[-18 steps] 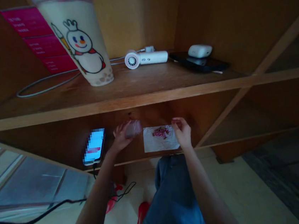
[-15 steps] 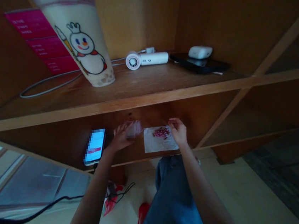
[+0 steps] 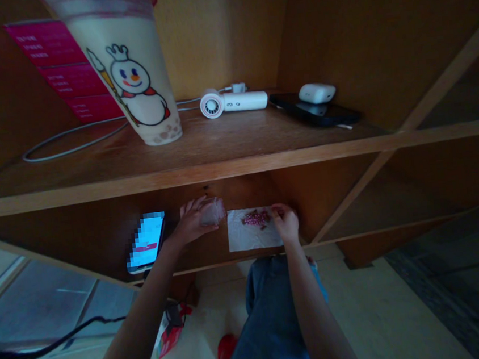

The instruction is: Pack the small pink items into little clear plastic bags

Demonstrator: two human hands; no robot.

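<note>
On the lower shelf, my left hand (image 3: 192, 221) has its fingers wrapped round a small clear container (image 3: 212, 212). A white sheet (image 3: 246, 239) lies flat to the right of it, bearing a small cluster of pink and red beads (image 3: 256, 218). My right hand (image 3: 285, 220) is at the sheet's right edge beside the cluster, thumb and fingers drawn together. Whatever is between those fingertips is too small to make out. A phone with a lit screen (image 3: 147, 240) lies left of my left hand.
The upper shelf (image 3: 219, 147) holds a tall snowman-printed drink cup (image 3: 140, 93), a white handheld fan (image 3: 235, 101), a cable, and a white case (image 3: 316, 93) on a dark flat object (image 3: 339, 115). A red and white bag (image 3: 170, 335) is on the floor.
The view has shifted slightly. My right hand has lowered towards the sheet's right edge, its fingers nearer the beads. My left hand still has the clear container.
</note>
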